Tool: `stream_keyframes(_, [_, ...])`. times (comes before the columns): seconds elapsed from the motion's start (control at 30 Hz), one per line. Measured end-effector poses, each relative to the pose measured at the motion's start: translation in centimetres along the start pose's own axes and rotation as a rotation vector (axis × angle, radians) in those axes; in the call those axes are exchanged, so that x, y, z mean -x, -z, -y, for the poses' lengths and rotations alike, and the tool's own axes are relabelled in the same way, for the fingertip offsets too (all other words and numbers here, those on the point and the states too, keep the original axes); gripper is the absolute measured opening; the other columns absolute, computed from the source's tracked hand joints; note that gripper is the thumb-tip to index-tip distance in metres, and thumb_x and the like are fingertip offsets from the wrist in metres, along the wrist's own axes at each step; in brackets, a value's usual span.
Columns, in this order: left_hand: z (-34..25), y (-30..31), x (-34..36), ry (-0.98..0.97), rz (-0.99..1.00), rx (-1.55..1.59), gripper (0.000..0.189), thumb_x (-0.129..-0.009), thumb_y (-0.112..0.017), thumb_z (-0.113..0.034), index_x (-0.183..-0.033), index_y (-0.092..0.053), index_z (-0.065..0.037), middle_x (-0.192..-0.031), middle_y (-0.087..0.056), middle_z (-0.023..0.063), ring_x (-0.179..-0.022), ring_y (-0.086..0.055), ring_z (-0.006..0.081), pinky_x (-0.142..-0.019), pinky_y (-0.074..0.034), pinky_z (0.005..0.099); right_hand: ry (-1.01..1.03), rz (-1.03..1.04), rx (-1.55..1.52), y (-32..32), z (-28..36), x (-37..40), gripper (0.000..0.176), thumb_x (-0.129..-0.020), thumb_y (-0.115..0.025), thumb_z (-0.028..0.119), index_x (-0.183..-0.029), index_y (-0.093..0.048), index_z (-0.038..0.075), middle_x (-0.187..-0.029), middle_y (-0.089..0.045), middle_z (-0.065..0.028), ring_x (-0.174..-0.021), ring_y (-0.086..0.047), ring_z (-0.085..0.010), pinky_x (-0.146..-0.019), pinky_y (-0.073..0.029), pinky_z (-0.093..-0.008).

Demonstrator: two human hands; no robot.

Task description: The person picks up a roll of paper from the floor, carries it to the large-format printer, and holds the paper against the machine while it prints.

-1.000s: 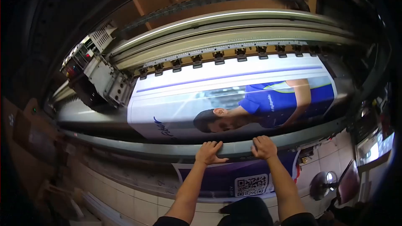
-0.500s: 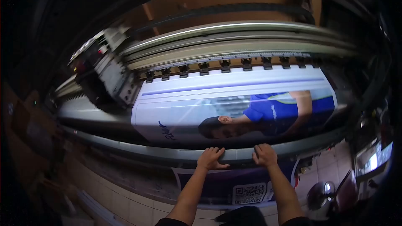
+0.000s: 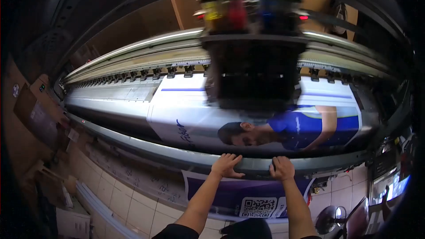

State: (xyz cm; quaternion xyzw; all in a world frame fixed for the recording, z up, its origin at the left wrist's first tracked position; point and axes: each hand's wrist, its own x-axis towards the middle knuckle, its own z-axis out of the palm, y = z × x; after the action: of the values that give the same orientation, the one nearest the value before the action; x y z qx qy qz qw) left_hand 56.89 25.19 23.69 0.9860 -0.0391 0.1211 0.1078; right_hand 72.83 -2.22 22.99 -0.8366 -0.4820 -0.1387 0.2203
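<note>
A wide-format printer fills the view, with a long grey front rail (image 3: 166, 154) along its near side. My left hand (image 3: 227, 166) grips this rail, fingers hooked over the top and thumb spread along the near face. A little to the right, my right hand (image 3: 282, 168) is curled on the same rail. Just beyond both hands lies a printed sheet (image 3: 177, 121) showing a person in a blue shirt and dark script lettering. The blurred print carriage (image 3: 254, 71), with coloured ink parts on top, covers part of the sheet.
Below the rail hangs a purple printed banner (image 3: 208, 194) with a QR code. A stool (image 3: 327, 219) and a lit screen (image 3: 394, 188) are at the lower right. Long pale strips (image 3: 106, 214) lie on the tiled floor, and cardboard boxes (image 3: 40, 102) stand at left.
The print carriage has travelled from the left side to over the middle of the sheet. My view has shifted slightly; both hands keep their places on the rail.
</note>
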Motion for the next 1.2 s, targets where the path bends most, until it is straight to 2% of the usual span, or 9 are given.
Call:
stream_keyframes(0.03, [-0.2,0.1,0.0,0.018,0.006,-0.015,0.092,-0.068,-0.077,-0.071,-0.132,-0.057,-0.008,-0.109,-0.064,0.0169,-0.100,-0.062,0.0347,-0.092,-0.048,0.0431,-0.039,0.107,-0.015,0.3,0.0,-0.1,0.030,-0.082,-0.064,0.027,-0.100,-0.066,0.003,-0.091,-0.062,-0.0175,-0.092,-0.060,-0.0360,-0.085,-0.050,-0.0466])
stream_keyframes(0.17, [-0.3,0.7,0.1,0.029,0.055,-0.052,0.092,-0.067,-0.077,-0.071,-0.131,-0.058,-0.008,-0.108,-0.064,0.0165,-0.100,-0.062,0.0341,-0.091,-0.048,0.0430,-0.011,0.006,-0.028,-0.8,-0.4,0.4,0.032,-0.081,-0.064,0.029,-0.098,-0.065,0.002,-0.093,-0.064,-0.0154,-0.094,-0.061,-0.0345,-0.088,-0.050,-0.0460])
stream_keyframes(0.27, [0.0,-0.3,-0.5,0.025,-0.039,0.000,0.092,-0.065,-0.079,-0.070,-0.129,-0.060,-0.007,-0.104,-0.063,0.0149,-0.096,-0.062,0.0330,-0.088,-0.049,0.0429,-0.009,0.037,0.010,-1.1,-0.8,0.5,0.034,-0.080,-0.064,0.030,-0.100,-0.066,0.002,-0.093,-0.065,-0.0149,-0.093,-0.062,-0.0335,-0.089,-0.050,-0.0455])
stream_keyframes(0.43, [-0.2,-0.3,0.1,0.005,-0.070,0.031,0.089,-0.066,-0.080,-0.068,-0.127,-0.061,-0.006,-0.102,-0.064,0.0135,-0.092,-0.062,0.0318,-0.083,-0.048,0.0422,0.028,0.004,0.018,-0.3,-0.5,0.2,0.031,-0.081,-0.064,0.029,-0.096,-0.064,0.002,-0.088,-0.062,-0.0153,-0.088,-0.061,-0.0337,-0.082,-0.051,-0.0449])
stream_keyframes(0.73, [-0.4,0.5,-0.4,0.062,0.066,-0.003,0.098,-0.065,-0.077,-0.071,-0.131,-0.057,-0.002,-0.107,-0.065,0.0143,-0.098,-0.062,0.0323,-0.088,-0.048,0.0428,0.024,-0.016,-0.008,-0.2,-0.5,-0.5,0.027,-0.080,-0.065,0.028,-0.094,-0.065,0.005,-0.084,-0.060,-0.0141,-0.083,-0.061,-0.0329,-0.080,-0.051,-0.0442])
stream_keyframes(0.9, [-0.2,-0.1,-0.2,0.001,-0.071,-0.010,0.094,-0.065,-0.078,-0.071,-0.126,-0.060,-0.001,-0.105,-0.066,0.0136,-0.094,-0.063,0.0309,-0.087,-0.049,0.0408,-0.018,0.012,-0.011,-0.3,-0.3,-0.2,0.023,-0.081,-0.064,0.028,-0.085,-0.061,0.006,-0.085,-0.060,-0.0157,-0.084,-0.060,-0.0348,-0.080,-0.049,-0.0461])
stream_keyframes(0.93, [-0.3,0.3,-0.3,0.033,-0.015,0.004,0.094,-0.065,-0.078,-0.070,-0.127,-0.059,-0.001,-0.104,-0.066,0.0140,-0.094,-0.063,0.0317,-0.087,-0.049,0.0416,-0.053,0.066,-0.014,-0.5,-0.4,-0.1,0.024,-0.081,-0.064,0.028,-0.087,-0.062,0.006,-0.087,-0.061,-0.0152,-0.086,-0.060,-0.0338,-0.081,-0.049,-0.0455])
stream_keyframes(1.1, [-0.7,0.8,-0.5,0.034,0.001,-0.016,0.096,-0.065,-0.079,-0.071,-0.128,-0.059,-0.002,-0.103,-0.064,0.0148,-0.094,-0.063,0.0326,-0.087,-0.049,0.0422,-0.002,-0.024,0.006,-0.4,-0.4,0.0,0.028,-0.080,-0.065,0.029,-0.094,-0.064,0.004,-0.090,-0.061,-0.0145,-0.089,-0.060,-0.0323,-0.082,-0.050,-0.0438])
stream_keyframes(1.2, [-0.2,-0.1,-0.3,0.005,-0.047,0.003,0.094,-0.064,-0.079,-0.069,-0.129,-0.059,-0.003,-0.104,-0.064,0.0139,-0.095,-0.062,0.0316,-0.087,-0.048,0.0409,-0.026,0.095,0.045,0.0,-0.4,-0.1,0.030,-0.080,-0.064,0.029,-0.096,-0.064,0.004,-0.091,-0.062,-0.0149,-0.089,-0.060,-0.0331,-0.082,-0.050,-0.0441])
